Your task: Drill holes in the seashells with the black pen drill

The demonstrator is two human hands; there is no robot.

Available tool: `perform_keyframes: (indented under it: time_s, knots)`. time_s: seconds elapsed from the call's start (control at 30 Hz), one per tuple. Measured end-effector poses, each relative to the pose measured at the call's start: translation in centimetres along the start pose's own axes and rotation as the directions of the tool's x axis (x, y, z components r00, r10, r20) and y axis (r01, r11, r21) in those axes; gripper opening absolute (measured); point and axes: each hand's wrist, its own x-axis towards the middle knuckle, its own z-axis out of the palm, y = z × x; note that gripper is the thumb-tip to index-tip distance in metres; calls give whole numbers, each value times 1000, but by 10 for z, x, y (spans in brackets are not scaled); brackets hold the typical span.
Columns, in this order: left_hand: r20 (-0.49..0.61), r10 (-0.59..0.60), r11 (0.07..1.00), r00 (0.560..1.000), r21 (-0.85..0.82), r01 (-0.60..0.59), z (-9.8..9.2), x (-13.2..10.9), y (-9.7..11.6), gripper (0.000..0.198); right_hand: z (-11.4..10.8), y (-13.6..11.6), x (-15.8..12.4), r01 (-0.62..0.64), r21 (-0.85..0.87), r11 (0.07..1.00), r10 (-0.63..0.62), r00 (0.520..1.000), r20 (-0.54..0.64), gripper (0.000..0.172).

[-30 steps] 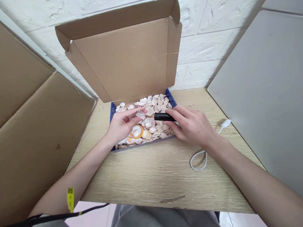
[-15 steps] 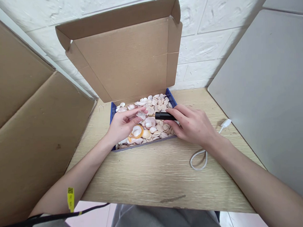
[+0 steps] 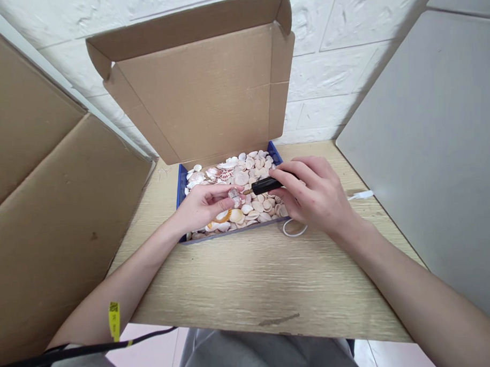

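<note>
My left hand [image 3: 205, 206] pinches a small clear, shiny piece [image 3: 234, 195] between thumb and fingers, above the left half of the shell box. From the right, my right hand [image 3: 315, 192] grips a black pen-like tool [image 3: 267, 185], whose thin brass-coloured tip points at the clear piece. Whether the tip touches it is too small to tell. Beneath both hands, white, cream and pinkish shells [image 3: 256, 207] fill a shallow box with blue side walls [image 3: 181, 177]. An orange-rimmed shell [image 3: 223, 216] lies partly hidden beside my left hand.
The box's cardboard lid [image 3: 201, 94] stands raised against the white brick wall [image 3: 337, 68]. A white cable [image 3: 295, 233] lies by my right hand, its plug [image 3: 363, 195] near the grey panel [image 3: 436, 144]. Cardboard [image 3: 50, 244] stands at the left. A black cord [image 3: 90, 349] crosses the lower left.
The clear piece in my left hand has turned and shifted slightly right and down. My right hand has risen a little, and the white cable loop has moved left and up.
</note>
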Motion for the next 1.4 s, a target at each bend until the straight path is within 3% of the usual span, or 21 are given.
perform_keyframes:
  time_s: [0.13,0.33,0.5,0.67,0.8,1.07,1.27,1.4]
  knots:
    - [16,20,999,1000,-43,-19,-1,0,0,30,3,1,-1,-86,35,996,82,990,117,27]
    - [-80,48,996,996,-65,-53,-1,0,3,25,4,-1,-4,-189,42,981,169,944,283,39]
    - [-87,38,998,996,-49,-43,-1,1,2,28,1,-1,-2,-110,33,993,101,973,206,34]
    - [49,-6,997,999,-73,9,-2,0,-3,34,-4,1,0,57,-3,998,-56,997,61,22]
    - [109,-7,993,994,-114,19,-3,-2,-4,34,-5,0,-2,105,5,994,-104,994,-45,24]
    - [125,38,996,991,-89,-27,-5,-4,-3,32,0,3,-1,1,24,1000,-3,998,67,32]
    - [33,62,984,998,-171,-56,-5,-4,3,27,-3,-3,-2,-165,89,982,134,951,279,40]
    - [-30,51,977,998,-205,-56,-5,-2,3,25,-5,-5,-2,-140,79,987,118,965,235,37]
